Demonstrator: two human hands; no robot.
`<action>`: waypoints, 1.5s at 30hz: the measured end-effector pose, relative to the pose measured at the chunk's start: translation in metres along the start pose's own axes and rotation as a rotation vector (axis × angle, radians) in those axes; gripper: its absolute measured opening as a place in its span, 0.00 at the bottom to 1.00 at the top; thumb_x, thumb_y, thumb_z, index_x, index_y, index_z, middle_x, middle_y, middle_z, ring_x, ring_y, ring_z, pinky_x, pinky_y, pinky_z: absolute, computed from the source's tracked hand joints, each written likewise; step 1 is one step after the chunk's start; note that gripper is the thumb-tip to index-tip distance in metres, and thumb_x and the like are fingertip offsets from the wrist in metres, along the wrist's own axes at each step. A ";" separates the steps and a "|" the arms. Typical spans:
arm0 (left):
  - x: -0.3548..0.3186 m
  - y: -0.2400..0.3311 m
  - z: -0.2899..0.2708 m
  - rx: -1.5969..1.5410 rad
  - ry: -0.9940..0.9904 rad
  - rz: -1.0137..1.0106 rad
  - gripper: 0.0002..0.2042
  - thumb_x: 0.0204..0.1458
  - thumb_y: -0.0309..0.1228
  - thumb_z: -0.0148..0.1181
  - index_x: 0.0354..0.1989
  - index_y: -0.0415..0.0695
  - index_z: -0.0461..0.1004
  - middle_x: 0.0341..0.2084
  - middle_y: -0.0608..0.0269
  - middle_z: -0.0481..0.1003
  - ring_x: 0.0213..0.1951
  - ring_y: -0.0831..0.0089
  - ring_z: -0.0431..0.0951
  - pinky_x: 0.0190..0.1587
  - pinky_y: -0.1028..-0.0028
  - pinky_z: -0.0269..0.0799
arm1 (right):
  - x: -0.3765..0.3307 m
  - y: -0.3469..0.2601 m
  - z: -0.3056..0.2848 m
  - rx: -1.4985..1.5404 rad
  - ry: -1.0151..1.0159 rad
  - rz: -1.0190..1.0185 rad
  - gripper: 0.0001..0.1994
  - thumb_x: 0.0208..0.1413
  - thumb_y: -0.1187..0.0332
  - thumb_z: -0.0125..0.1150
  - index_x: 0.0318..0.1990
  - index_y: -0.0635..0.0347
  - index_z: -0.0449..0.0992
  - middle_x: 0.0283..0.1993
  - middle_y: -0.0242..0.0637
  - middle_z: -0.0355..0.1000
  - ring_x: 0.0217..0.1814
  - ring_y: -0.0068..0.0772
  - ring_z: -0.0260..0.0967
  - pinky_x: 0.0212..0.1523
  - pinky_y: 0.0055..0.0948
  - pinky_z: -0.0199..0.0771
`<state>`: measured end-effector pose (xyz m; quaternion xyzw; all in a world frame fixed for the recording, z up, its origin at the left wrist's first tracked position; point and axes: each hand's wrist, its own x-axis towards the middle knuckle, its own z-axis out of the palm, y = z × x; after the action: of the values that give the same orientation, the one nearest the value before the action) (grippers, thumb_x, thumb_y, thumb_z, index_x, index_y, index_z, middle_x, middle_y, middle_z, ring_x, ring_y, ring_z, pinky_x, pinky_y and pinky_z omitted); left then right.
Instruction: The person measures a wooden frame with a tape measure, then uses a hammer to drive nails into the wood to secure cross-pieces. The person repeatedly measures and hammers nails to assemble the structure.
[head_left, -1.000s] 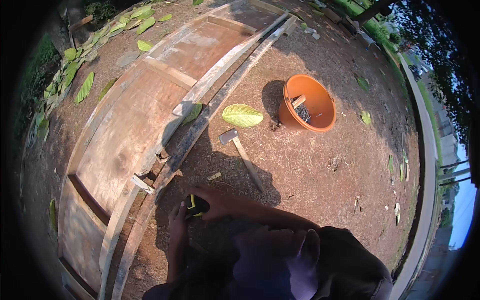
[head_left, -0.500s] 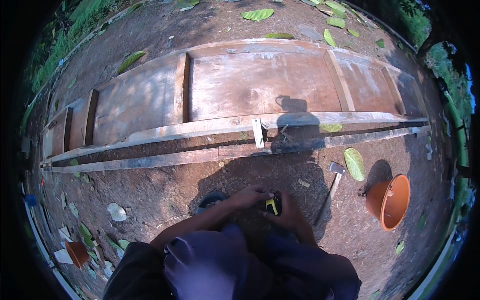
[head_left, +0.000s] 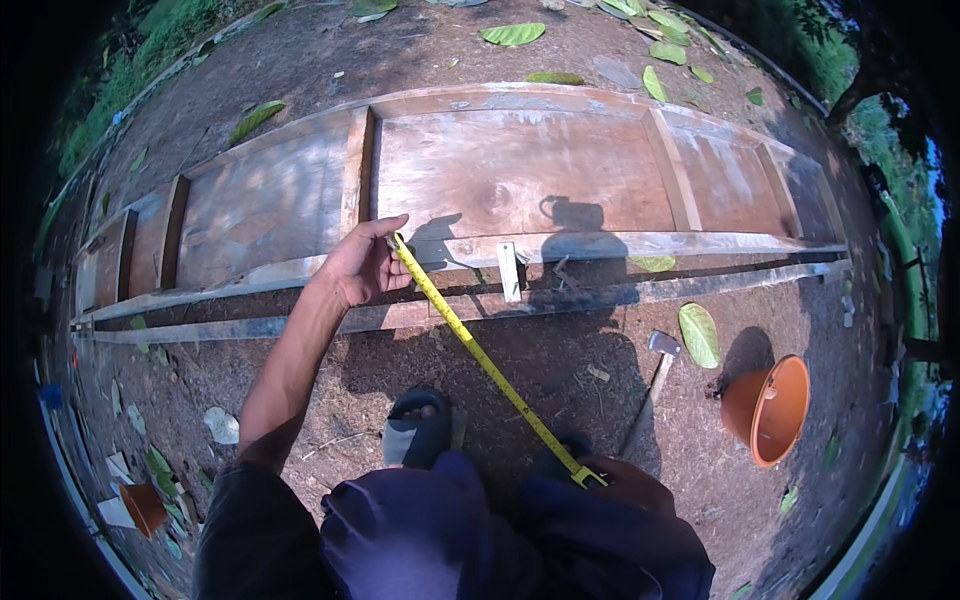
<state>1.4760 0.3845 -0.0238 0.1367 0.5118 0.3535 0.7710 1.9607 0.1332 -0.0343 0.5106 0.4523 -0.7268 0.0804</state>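
A yellow tape measure (head_left: 487,365) is stretched in a slanting line between my hands. My left hand (head_left: 362,266) is closed on the free end of its blade, raised over the near rail of a long wooden frame panel (head_left: 500,180). Low by my thigh, my right hand (head_left: 632,484) grips the tape's case, which is mostly hidden; only its yellow front shows. The blade crosses above a loose timber strip (head_left: 390,316) that lies along the panel's near side. A short pale wood piece (head_left: 510,272) bridges the near rail and this strip.
An axe-like hammer (head_left: 656,385) lies on the soil to the right, beside a large green leaf (head_left: 699,335). Farther right an orange bucket (head_left: 768,410) rests on its side. Another small orange container (head_left: 144,508) is at the lower left. My sandalled foot (head_left: 418,425) stands before the strip.
My left hand has moved forward and left, from beside my right hand to the panel, drawing the tape blade out. My right hand has come back toward my body with the case.
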 end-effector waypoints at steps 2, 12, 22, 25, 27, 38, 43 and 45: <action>0.013 0.033 -0.017 0.009 0.003 0.132 0.24 0.65 0.54 0.53 0.45 0.40 0.72 0.32 0.61 0.78 0.30 0.73 0.79 0.35 0.72 0.81 | -0.005 -0.022 0.003 -0.004 0.043 -0.001 0.36 0.58 0.63 0.70 0.73 0.52 0.64 0.62 0.46 0.72 0.64 0.36 0.70 0.65 0.39 0.70; 0.047 -0.071 0.032 0.922 0.354 0.682 0.17 0.63 0.38 0.62 0.48 0.35 0.75 0.38 0.52 0.79 0.43 0.62 0.79 0.48 0.65 0.74 | 0.087 -0.119 -0.058 0.254 0.528 -0.369 0.26 0.66 0.57 0.62 0.66 0.63 0.68 0.43 0.36 0.73 0.42 0.26 0.78 0.35 0.27 0.79; 0.041 -0.111 0.028 1.411 0.458 0.989 0.23 0.64 0.37 0.59 0.61 0.33 0.69 0.60 0.36 0.68 0.63 0.41 0.69 0.66 0.54 0.64 | 0.130 -0.181 -0.095 0.521 0.474 -0.478 0.17 0.69 0.55 0.53 0.50 0.60 0.73 0.32 0.30 0.67 0.25 0.26 0.74 0.19 0.24 0.71; 0.043 -0.115 0.024 1.474 0.484 0.997 0.25 0.64 0.39 0.58 0.63 0.34 0.68 0.64 0.37 0.65 0.66 0.41 0.65 0.69 0.53 0.61 | 0.140 -0.179 -0.100 0.510 0.481 -0.448 0.17 0.68 0.55 0.53 0.50 0.60 0.73 0.32 0.30 0.67 0.24 0.27 0.73 0.21 0.26 0.74; 0.039 -0.120 0.018 1.485 0.486 0.982 0.26 0.64 0.40 0.57 0.65 0.34 0.67 0.65 0.38 0.64 0.68 0.42 0.63 0.70 0.53 0.59 | 0.132 -0.176 -0.090 0.455 0.522 -0.383 0.18 0.68 0.55 0.54 0.51 0.61 0.73 0.31 0.29 0.67 0.24 0.26 0.72 0.22 0.27 0.76; 0.050 -0.122 0.026 1.656 0.545 0.830 0.39 0.62 0.52 0.54 0.75 0.37 0.55 0.74 0.39 0.54 0.76 0.46 0.50 0.77 0.54 0.43 | 0.128 -0.099 -0.040 0.407 0.549 -0.354 0.16 0.66 0.58 0.62 0.51 0.60 0.74 0.35 0.31 0.70 0.30 0.22 0.73 0.28 0.27 0.76; 0.054 -0.114 0.019 1.721 0.517 0.792 0.39 0.63 0.54 0.51 0.74 0.36 0.56 0.72 0.38 0.57 0.75 0.46 0.52 0.77 0.53 0.44 | 0.124 -0.089 -0.045 0.278 0.628 -0.423 0.22 0.65 0.52 0.62 0.52 0.63 0.75 0.34 0.34 0.72 0.35 0.27 0.72 0.39 0.33 0.74; 0.051 -0.106 0.026 1.718 0.483 0.722 0.39 0.63 0.54 0.52 0.73 0.35 0.57 0.71 0.37 0.58 0.74 0.45 0.54 0.76 0.54 0.47 | 0.128 -0.083 -0.048 0.254 0.635 -0.451 0.21 0.64 0.53 0.64 0.53 0.61 0.74 0.35 0.33 0.71 0.33 0.25 0.72 0.33 0.30 0.75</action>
<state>1.5531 0.3478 -0.1085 0.7275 0.6680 0.0926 0.1260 1.8849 0.2613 -0.0942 0.6034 0.4619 -0.5826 -0.2885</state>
